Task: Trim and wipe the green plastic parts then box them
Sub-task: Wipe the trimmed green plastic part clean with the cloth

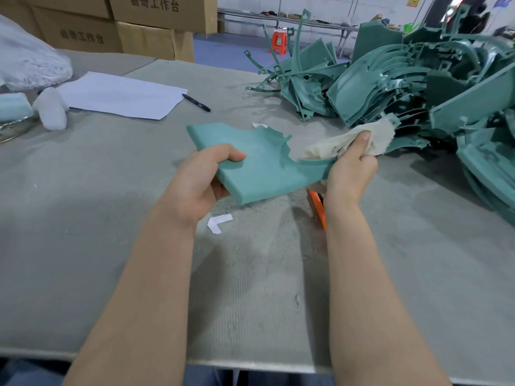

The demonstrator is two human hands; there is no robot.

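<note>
A flat green plastic part (pixel 259 162) with a curved cut-out edge is held above the grey table. My left hand (pixel 200 179) grips its left near edge, thumb on top. My right hand (pixel 351 168) clutches a cream cloth (pixel 348 140) against the part's right tip. An orange utility knife (pixel 317 208) lies on the table under my right wrist, partly hidden. A big heap of green plastic parts (pixel 404 79) fills the far right of the table.
A white paper sheet (pixel 119 94) and a black marker (pixel 196 102) lie at the back left, beside a white wad (pixel 53 111) and a plastic bag (pixel 30 59). Cardboard boxes (pixel 145 26) stand behind the table. Shavings and small white scraps (pixel 218 222) litter the grey table (pixel 83 204).
</note>
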